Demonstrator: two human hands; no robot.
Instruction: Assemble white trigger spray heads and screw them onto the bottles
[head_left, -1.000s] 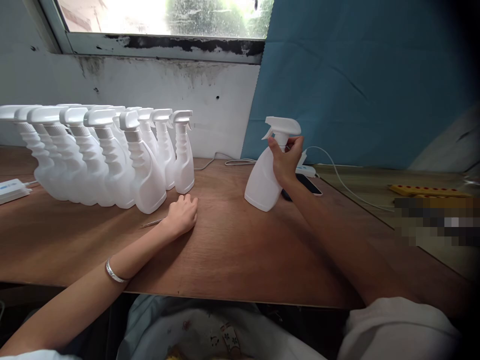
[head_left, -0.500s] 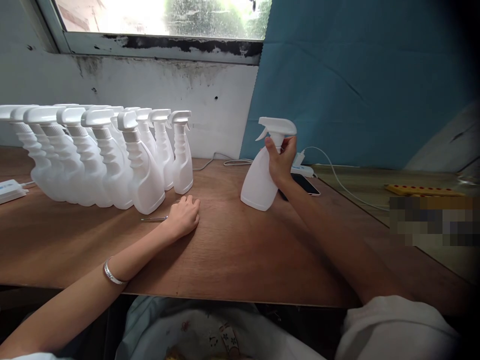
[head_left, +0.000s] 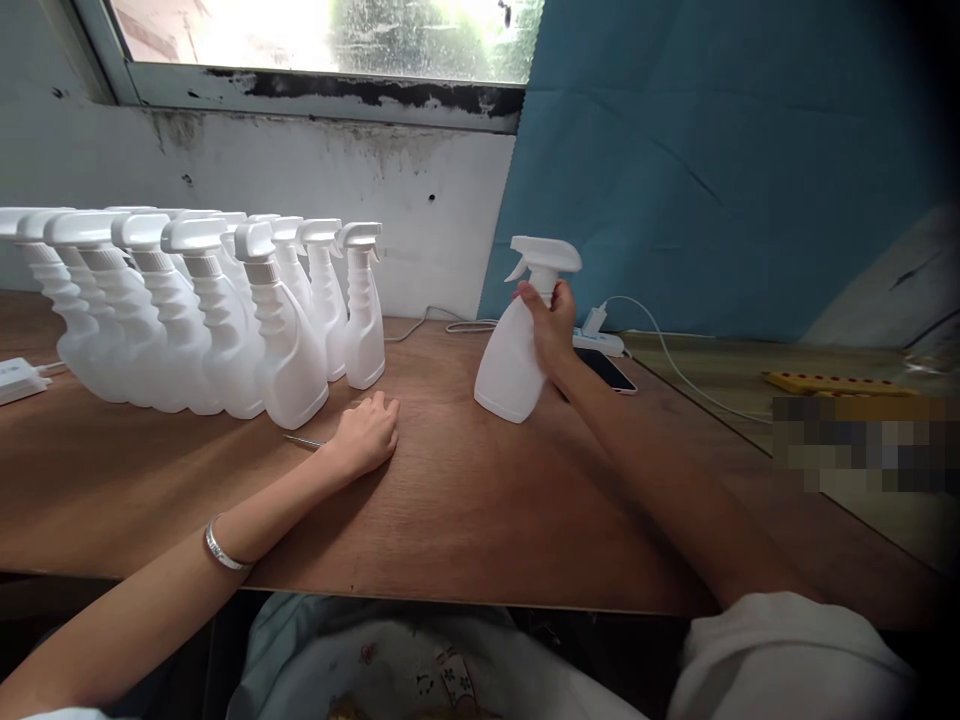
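Well right of the clustered white bottles (head_left: 296, 365), the right hand (head_left: 553, 330) holds a slightly leaning spray bottle (head_left: 504, 368), fingers around its neck. Just in front of the cluster, the left hand (head_left: 366, 433) rests on the worktop (head_left: 450, 520), fingers curled; whether they hold anything is hidden. A steady neck grip clear of the trigger (head_left: 517, 269) should serve best.

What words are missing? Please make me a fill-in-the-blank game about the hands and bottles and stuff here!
1. The person's ____ hand grips a spray bottle.
2. The silver bracelet is on the person's ____ forearm.
3. The grouped bottles are coloured ____.
4. The big cloth is coloured ____.

Missing words: right; left; white; blue.
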